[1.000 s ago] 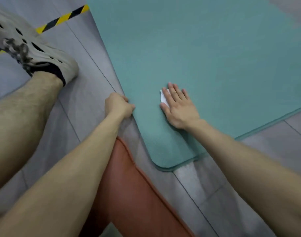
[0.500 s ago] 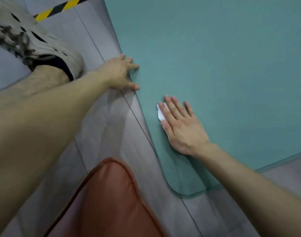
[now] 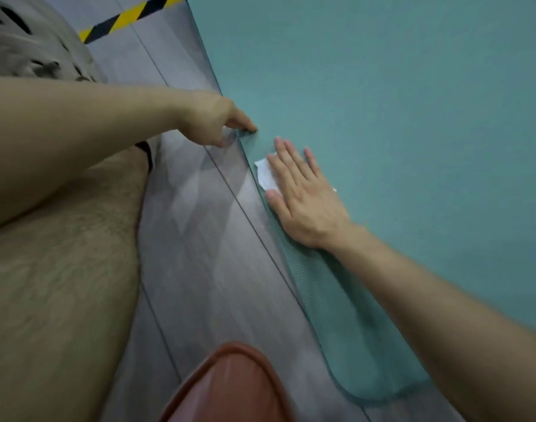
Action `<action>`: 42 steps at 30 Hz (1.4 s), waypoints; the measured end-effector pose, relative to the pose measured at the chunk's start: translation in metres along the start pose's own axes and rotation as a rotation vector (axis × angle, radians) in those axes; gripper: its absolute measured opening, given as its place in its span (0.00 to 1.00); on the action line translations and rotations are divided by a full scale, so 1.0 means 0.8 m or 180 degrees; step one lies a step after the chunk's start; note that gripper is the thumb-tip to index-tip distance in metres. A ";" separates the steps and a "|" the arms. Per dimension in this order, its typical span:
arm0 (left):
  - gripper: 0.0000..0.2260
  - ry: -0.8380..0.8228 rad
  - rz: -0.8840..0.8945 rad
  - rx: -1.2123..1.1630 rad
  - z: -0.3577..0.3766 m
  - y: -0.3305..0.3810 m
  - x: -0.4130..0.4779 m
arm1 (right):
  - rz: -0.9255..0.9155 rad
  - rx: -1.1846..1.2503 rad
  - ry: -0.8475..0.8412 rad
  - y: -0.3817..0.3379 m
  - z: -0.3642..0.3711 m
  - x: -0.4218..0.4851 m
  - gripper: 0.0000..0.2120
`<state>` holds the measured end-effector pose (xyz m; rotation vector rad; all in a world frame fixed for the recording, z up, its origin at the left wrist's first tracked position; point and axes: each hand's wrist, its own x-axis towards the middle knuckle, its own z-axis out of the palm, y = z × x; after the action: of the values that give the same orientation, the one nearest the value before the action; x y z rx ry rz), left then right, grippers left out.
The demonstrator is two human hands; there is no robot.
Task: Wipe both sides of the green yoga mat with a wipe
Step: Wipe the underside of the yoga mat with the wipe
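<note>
Since the earlier frames the left hand (image 3: 213, 121) has left the mat's near corner and reached farther along its left edge, while the right hand (image 3: 303, 194) has slid the wipe (image 3: 265, 175) the same way, away from the rounded corner.

The green yoga mat (image 3: 382, 102) lies flat on the floor (image 3: 206, 254), filling the right and far part of the view. Its top is a smooth, matte teal sheet; along the near left edge a darker band shows a fine ribbed texture, and the near corner is rounded. The left hand's fingers (image 3: 245, 124) pinch the mat's thin left edge — thumb on top, the rest curled beneath, though how far under I cannot tell. Just near of it, the right hand lies palm-down with fingers spread flat, pressing the wipe against the mat close to that edge. The wipe is a small, white, crumpled piece, peeking out to the left of the fingers.

The floor is grey wood-grain planks with thin dark seams. A yellow-and-black striped tape (image 3: 129, 18) crosses it at the far left. A bare leg (image 3: 63, 284) fills the near left, a beige perforated shoe (image 3: 32, 41) blurred beyond it. A rust-brown, glossy cushion (image 3: 230, 388) with a piped seam sits at the near edge.
</note>
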<state>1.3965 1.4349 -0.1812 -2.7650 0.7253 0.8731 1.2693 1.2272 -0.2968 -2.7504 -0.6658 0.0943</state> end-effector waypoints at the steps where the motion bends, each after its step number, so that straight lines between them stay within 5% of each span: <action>1: 0.27 0.0117 0.0017 -0.0060 -0.001 0.000 0.001 | -0.0103 0.0075 0.0069 -0.003 0.000 -0.023 0.28; 4: 0.20 0.0755 0.0042 -0.0100 0.001 -0.002 0.008 | -0.0086 0.0169 0.0051 -0.021 0.002 -0.078 0.28; 7: 0.29 0.1077 0.0021 0.0061 0.010 -0.009 0.022 | 0.0109 -0.0095 0.0059 -0.031 0.007 -0.088 0.31; 10: 0.37 0.0841 -0.0094 0.0207 0.023 -0.020 0.027 | 0.0273 -0.0203 0.0069 -0.025 0.010 -0.040 0.33; 16: 0.35 0.0503 -0.0165 -0.0183 0.036 -0.043 0.032 | 0.0371 -0.0202 -0.0190 -0.028 0.012 0.085 0.37; 23: 0.34 0.0615 -0.0301 -0.0221 0.034 -0.048 0.036 | 0.0175 -0.0223 0.0697 -0.024 -0.004 0.080 0.18; 28: 0.33 0.0702 -0.0385 -0.0137 0.030 -0.034 0.036 | 0.0182 -0.0256 -0.0098 -0.015 0.012 0.103 0.32; 36: 0.32 0.0855 -0.0464 -0.0135 0.028 -0.041 0.042 | 0.0120 -0.0201 -0.0017 -0.052 0.020 -0.033 0.33; 42: 0.31 0.0865 -0.0542 -0.0016 0.027 -0.031 0.049 | 0.0234 -0.0091 -0.0439 -0.046 0.015 0.126 0.34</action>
<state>1.4258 1.4465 -0.2210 -2.9293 0.5137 0.4734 1.3412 1.3071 -0.2959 -2.8155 -0.6052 0.2954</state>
